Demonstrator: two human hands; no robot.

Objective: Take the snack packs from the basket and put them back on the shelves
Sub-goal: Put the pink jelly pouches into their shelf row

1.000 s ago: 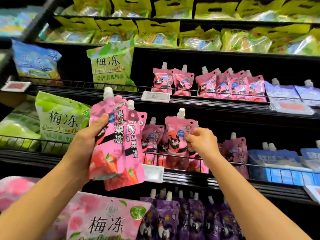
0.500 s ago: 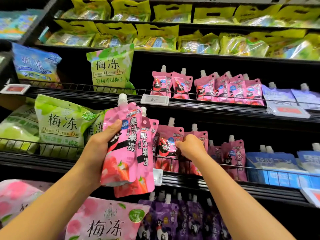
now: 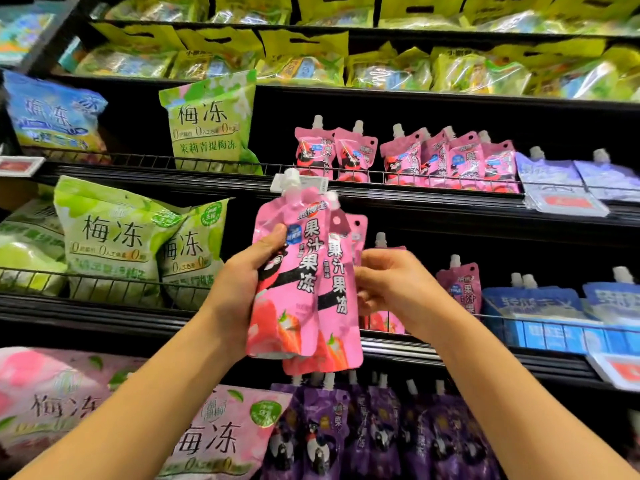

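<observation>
The left hand (image 3: 242, 289) grips fanned pink pouches (image 3: 298, 278); the right hand (image 3: 391, 289) pinches the rearmost one. They hide the shelf's pink row; green bags (image 3: 114, 237) sit left, blue pouches (image 3: 530, 299) right.

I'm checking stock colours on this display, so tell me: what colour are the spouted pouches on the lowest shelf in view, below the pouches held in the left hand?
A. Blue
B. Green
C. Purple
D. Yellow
C: the row of spouted pouches under the pink pouches gripped by the left hand is purple, with a dark cartoon figure printed on each.
</observation>
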